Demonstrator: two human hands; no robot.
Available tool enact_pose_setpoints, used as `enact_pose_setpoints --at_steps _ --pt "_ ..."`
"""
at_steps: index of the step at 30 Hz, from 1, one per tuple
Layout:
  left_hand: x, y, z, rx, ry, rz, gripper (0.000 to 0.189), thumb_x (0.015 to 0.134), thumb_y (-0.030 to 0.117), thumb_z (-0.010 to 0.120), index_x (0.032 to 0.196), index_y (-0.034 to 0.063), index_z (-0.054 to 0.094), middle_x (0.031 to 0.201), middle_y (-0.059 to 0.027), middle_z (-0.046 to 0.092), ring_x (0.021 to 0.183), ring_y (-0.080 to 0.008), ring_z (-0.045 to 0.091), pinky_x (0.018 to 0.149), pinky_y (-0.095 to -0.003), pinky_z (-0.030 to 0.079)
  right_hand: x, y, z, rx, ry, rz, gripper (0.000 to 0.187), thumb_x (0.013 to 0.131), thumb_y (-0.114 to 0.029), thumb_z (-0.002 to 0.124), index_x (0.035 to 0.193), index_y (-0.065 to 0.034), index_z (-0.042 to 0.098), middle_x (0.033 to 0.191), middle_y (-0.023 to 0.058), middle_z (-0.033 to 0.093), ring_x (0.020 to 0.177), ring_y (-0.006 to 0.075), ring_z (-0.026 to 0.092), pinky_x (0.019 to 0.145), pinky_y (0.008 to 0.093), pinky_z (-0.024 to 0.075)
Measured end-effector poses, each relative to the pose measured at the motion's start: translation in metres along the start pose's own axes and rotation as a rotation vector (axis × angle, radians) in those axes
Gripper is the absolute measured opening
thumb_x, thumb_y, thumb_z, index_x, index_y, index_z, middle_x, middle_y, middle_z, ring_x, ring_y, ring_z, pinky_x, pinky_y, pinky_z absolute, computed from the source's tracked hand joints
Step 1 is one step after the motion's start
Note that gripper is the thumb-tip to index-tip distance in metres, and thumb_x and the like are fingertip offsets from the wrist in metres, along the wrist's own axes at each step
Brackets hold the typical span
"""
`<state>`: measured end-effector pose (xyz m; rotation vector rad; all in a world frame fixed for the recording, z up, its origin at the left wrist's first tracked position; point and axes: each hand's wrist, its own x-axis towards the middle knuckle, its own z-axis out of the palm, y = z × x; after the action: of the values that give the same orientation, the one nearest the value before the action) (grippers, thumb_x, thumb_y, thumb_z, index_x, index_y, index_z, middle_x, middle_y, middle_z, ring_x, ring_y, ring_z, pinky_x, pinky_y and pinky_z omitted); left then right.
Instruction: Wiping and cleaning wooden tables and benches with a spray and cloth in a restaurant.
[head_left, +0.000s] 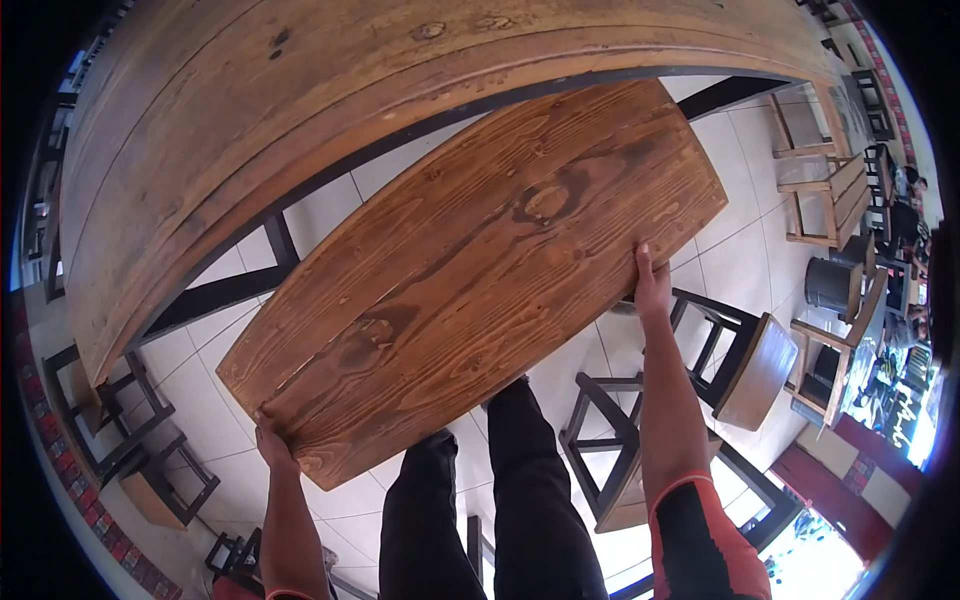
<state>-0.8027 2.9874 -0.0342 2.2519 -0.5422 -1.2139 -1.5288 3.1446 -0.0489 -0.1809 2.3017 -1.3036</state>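
A stained wooden bench or stool top (480, 277), made of joined planks with dark knots, spans the space before me at a slant. My left hand (276, 442) grips its near left end, thumb on the upper face. At the long edge nearest me on the right, my right hand (652, 281) holds on with the thumb up and the fingers hidden underneath. Whatever is below the board is mostly hidden. Its far edge lies close to a large wooden table (315, 82) on a dark frame; whether they touch I cannot tell.
Dark-framed stools with wooden seats (757, 371) stand at the right, and another tilted stool (607, 450) is close to my right leg. More stools (169, 480) are at the left. A slatted wooden bench (844, 199) is farther right on the tiled floor (739, 262).
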Motion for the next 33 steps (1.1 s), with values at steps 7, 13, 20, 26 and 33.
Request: enact_pose_setpoints --at_steps 7,13,20,26,33 --pt "-0.029 0.017 0.022 0.012 0.02 -0.01 0.062 0.104 0.054 0.059 0.144 0.0076 0.054 0.147 -0.0141 0.055 0.137 -0.031 0.051 0.114 -0.0468 0.042 0.011 -0.006 -0.009 -0.268 0.041 0.023 0.085 0.095 -0.069 0.064 0.134 0.0068 0.063 0.126 0.0226 0.072 0.12 0.0308 0.068 0.103 0.0381 0.0495" --pt "-0.006 0.02 -0.001 0.017 -0.11 0.198 0.04 0.102 0.038 0.065 0.127 0.0071 0.066 0.121 -0.0049 0.066 0.113 -0.0182 0.058 0.101 -0.0372 0.046 0.055 0.04 -0.029 -0.177 -0.149 0.061 0.081 0.103 -0.069 0.049 0.136 0.0026 0.066 0.127 0.0143 0.073 0.118 0.023 0.066 0.104 0.0388 0.0492" --pt "-0.059 0.095 0.093 0.004 -0.103 0.05 0.035 0.1 0.035 0.072 0.118 0.006 0.062 0.114 -0.0044 0.063 0.106 -0.0166 0.056 0.097 -0.0368 0.046 0.077 -0.001 -0.055 -0.284 0.033 0.137 0.099 0.097 -0.076 0.055 0.144 0.011 0.056 0.137 0.0206 0.066 0.124 0.0284 0.062 0.108 0.0377 0.0456" --pt "-0.034 0.107 0.105 0.021 -0.134 0.067 0.038 0.099 0.032 0.074 0.121 0.0041 0.061 0.113 -0.0059 0.065 0.106 -0.0185 0.059 0.1 -0.0363 0.046 0.085 0.007 -0.053 -0.258 0.006 0.154 0.105 0.096 -0.08 0.052 0.143 0.0135 0.054 0.137 0.0229 0.065 0.124 0.0305 0.062 0.107 0.0385 0.0459" --pt "0.012 0.112 0.11 -0.052 0.042 0.12 0.034 0.093 0.017 0.076 0.123 0.006 0.064 0.116 -0.0061 0.069 0.11 -0.0211 0.064 0.1 -0.0387 0.051 0.082 0.01 -0.041 -0.221 0.084 0.188 0.098 0.099 -0.076 0.052 0.141 0.0118 0.058 0.133 0.0207 0.068 0.122 0.0296 0.063 0.105 0.0383 0.0462"
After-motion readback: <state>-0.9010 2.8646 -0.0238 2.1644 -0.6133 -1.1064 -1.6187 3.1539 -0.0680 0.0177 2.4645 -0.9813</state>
